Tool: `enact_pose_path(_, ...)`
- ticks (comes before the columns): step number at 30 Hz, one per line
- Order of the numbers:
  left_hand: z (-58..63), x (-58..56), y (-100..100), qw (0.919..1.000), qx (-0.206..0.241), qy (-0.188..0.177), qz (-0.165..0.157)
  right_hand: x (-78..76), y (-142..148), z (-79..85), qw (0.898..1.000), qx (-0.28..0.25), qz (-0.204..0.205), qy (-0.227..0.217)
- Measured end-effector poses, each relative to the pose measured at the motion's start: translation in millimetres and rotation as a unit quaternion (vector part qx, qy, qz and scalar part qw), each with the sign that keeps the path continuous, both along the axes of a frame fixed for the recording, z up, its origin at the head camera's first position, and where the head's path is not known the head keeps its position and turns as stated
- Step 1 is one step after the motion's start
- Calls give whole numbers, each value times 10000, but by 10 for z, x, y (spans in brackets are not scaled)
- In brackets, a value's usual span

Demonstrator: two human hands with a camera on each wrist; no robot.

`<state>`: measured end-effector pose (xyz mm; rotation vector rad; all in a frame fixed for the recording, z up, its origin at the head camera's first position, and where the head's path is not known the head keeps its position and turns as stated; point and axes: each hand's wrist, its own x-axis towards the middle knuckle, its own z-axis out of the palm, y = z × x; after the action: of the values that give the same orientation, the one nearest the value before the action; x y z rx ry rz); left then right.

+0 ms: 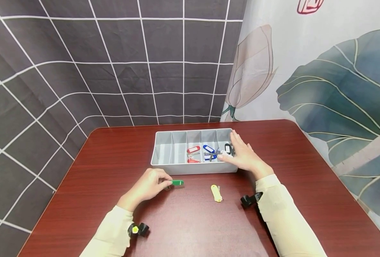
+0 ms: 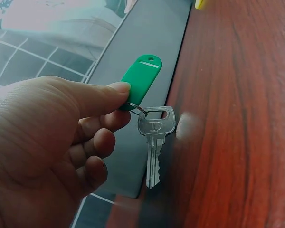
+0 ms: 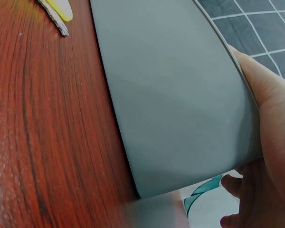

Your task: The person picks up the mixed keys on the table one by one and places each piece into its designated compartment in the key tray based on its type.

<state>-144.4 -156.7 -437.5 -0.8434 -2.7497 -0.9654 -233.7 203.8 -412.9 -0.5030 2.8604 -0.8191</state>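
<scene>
My left hand (image 1: 149, 185) pinches a green key tag (image 1: 177, 182) between thumb and fingers, in front of the grey compartment box (image 1: 193, 170). In the left wrist view a silver key (image 2: 155, 126) hangs by a ring from the tag (image 2: 143, 78). My right hand (image 1: 245, 155) holds the box's right end, thumb over the front rim and fingers along the outer side. Red key tags (image 1: 193, 149) lie in the middle compartment, blue key tags (image 1: 208, 149) in the one right of it, and a black key tag (image 1: 227, 148) in the rightmost, partly hidden by my hand.
A yellow key tag (image 1: 216, 193) with a key lies on the reddish-brown table (image 1: 190, 221) in front of the box, between my arms. The two left compartments (image 1: 163, 148) show bare floors. A dark checked curtain (image 1: 164, 82) hangs behind the table.
</scene>
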Motion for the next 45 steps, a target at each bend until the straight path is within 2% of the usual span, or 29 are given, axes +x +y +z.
enact_pose_path(9,75,1,-9,9996,88,218,143,-9,11,-2,10000,11,31,71)
enact_pose_path(18,201,63,17,9988,206,426,159,-23,5,-16,9999,54,68,124)
enact_pose_path(23,209,66,15,9981,300,500,219,-14,10,-17,9999,20,42,105)
enact_pose_path(29,211,67,-17,9975,446,422,349,-12,7,-32,9999,-21,59,146)
enact_pose_path(35,233,67,-37,9968,508,510,348,-1,1,-42,9999,-35,59,139)
enact_pose_path(45,360,49,-51,9944,576,751,480,-14,21,-41,9999,-49,6,104)
